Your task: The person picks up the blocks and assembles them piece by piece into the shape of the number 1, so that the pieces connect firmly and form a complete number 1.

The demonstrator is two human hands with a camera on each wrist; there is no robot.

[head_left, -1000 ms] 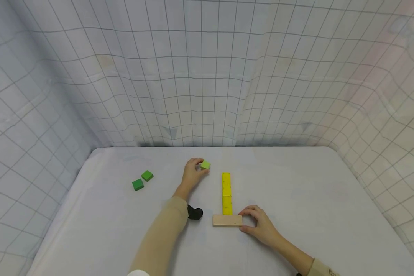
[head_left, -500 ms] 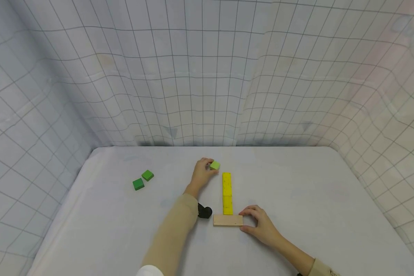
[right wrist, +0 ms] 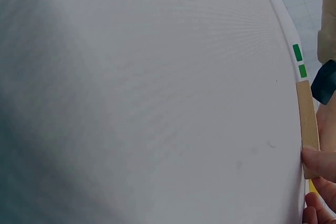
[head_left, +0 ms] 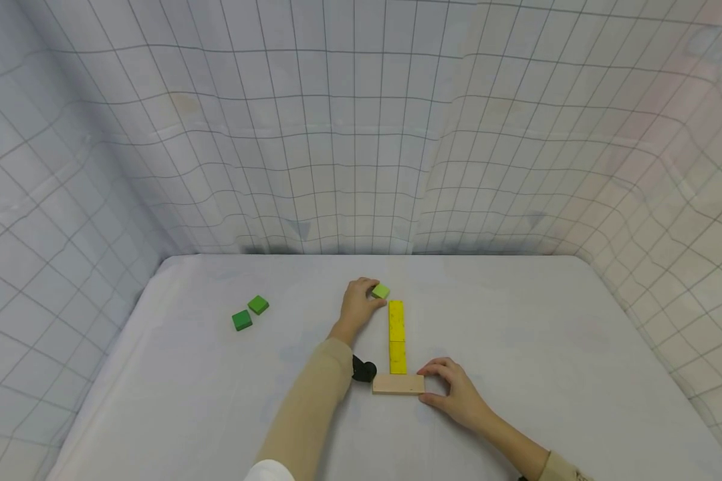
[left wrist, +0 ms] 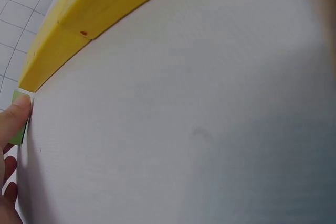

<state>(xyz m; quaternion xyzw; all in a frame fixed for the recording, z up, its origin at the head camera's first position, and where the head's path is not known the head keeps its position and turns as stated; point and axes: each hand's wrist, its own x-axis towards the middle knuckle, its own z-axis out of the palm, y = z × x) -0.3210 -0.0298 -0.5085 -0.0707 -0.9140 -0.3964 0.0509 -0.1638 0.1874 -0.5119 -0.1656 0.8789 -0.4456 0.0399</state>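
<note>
My left hand [head_left: 358, 306] pinches a light green block [head_left: 381, 291] between thumb and fingers, just beyond the far end of two yellow blocks [head_left: 396, 322]. In the left wrist view the green block [left wrist: 19, 124] sits close to the end of the yellow row [left wrist: 73, 30]; whether they touch I cannot tell. The yellow blocks lie end to end in a line running away from me. Across their near end lies a plain wooden block [head_left: 398, 384]. My right hand [head_left: 457, 395] holds its right end between thumb and fingers, and the right wrist view shows the thumb on the wooden block [right wrist: 307, 121].
Two darker green blocks [head_left: 258, 305] lie on the white table [head_left: 547, 347] at the left. A black wrist-worn piece [head_left: 364, 370] on the left arm hangs near the wooden block's left end. Gridded white curtains [head_left: 361, 133] stand behind and at both sides.
My left hand has moved to the right with the light green block and has come slightly nearer, up to the yellow row's far end. The right hand and wooden block stay in place.
</note>
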